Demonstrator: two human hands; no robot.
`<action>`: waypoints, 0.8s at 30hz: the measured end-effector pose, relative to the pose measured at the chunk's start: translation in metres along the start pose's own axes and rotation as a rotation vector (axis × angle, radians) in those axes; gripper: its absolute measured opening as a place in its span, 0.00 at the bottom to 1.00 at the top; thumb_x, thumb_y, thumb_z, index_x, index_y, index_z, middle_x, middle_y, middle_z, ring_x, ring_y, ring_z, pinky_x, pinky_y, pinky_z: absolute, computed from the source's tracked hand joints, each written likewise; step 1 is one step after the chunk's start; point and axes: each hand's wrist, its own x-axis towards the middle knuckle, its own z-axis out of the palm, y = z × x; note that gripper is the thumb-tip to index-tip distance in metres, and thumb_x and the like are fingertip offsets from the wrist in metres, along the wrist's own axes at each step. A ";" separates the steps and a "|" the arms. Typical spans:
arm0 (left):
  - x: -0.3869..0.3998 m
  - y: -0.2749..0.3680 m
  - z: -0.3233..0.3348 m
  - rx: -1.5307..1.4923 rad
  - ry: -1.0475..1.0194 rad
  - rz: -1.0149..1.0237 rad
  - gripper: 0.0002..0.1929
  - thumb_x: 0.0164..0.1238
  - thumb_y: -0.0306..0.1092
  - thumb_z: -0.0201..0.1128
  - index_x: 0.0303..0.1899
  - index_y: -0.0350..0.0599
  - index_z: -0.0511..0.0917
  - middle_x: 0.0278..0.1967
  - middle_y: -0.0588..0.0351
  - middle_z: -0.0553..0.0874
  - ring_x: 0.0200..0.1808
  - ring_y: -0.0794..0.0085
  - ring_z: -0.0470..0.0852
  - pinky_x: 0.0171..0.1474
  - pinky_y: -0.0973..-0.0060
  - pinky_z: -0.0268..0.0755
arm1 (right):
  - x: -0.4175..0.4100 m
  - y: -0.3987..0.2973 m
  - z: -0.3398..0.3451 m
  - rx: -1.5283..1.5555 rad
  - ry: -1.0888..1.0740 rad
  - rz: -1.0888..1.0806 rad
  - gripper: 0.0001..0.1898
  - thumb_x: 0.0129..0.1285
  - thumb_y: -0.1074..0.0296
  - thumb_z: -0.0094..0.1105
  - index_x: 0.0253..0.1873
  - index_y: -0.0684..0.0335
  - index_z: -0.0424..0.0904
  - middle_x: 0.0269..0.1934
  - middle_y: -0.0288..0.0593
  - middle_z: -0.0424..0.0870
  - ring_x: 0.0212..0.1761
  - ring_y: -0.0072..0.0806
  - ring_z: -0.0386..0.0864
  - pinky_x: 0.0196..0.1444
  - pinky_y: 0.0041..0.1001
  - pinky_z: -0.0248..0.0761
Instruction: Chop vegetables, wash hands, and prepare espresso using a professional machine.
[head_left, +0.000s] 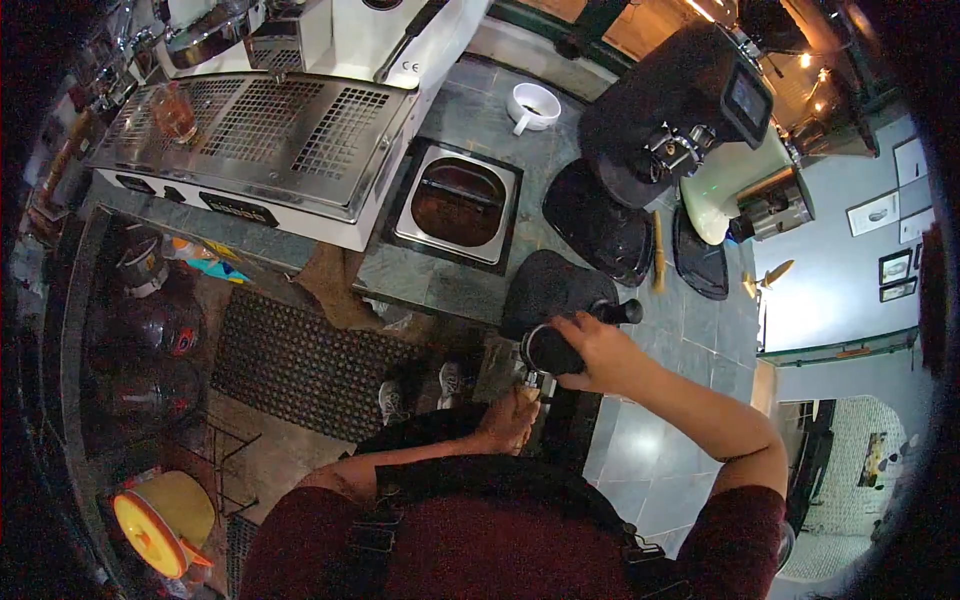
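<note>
My left hand (507, 421) grips the wooden handle of a portafilter (531, 381), below the counter's front edge. Over the portafilter's round head sits a dark round piece (553, 352), perhaps a coffee leveler or dosing cup. My right hand (602, 351) curls its fingers around this piece from the right. Beyond both hands lies a black tamping mat (555, 289), and a small black tool (624, 311), possibly a tamper, rests at its right side. The inside of the portafilter basket is hidden.
A white espresso machine (379, 206) stands at the left, with a glass (174, 116) on its drip tray. Nearby are an inset knock box (457, 206), a white cup (533, 106), a black coffee grinder (645, 112) and a brush (658, 255). A rubber mat (300, 364) covers the floor.
</note>
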 end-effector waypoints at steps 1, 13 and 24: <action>0.000 0.001 0.001 0.016 0.038 0.060 0.14 0.70 0.46 0.49 0.33 0.44 0.68 0.21 0.62 0.72 0.17 0.78 0.74 0.21 0.75 0.69 | 0.000 0.001 -0.007 0.029 0.038 -0.016 0.42 0.37 0.57 0.73 0.59 0.66 0.65 0.36 0.55 0.72 0.33 0.47 0.76 0.39 0.38 0.73; -0.007 0.027 0.000 -0.101 0.008 -0.081 0.11 0.70 0.40 0.50 0.39 0.42 0.66 0.20 0.60 0.73 0.17 0.77 0.74 0.19 0.73 0.69 | 0.062 0.055 -0.004 0.037 0.094 0.215 0.37 0.36 0.55 0.73 0.53 0.69 0.70 0.38 0.60 0.76 0.42 0.53 0.76 0.46 0.40 0.71; -0.005 0.017 -0.005 -0.075 -0.045 -0.062 0.12 0.70 0.41 0.51 0.36 0.41 0.67 0.21 0.58 0.74 0.17 0.75 0.75 0.21 0.73 0.70 | 0.031 0.062 -0.014 -0.102 0.269 0.259 0.39 0.40 0.52 0.71 0.57 0.67 0.66 0.45 0.60 0.76 0.47 0.53 0.76 0.49 0.40 0.72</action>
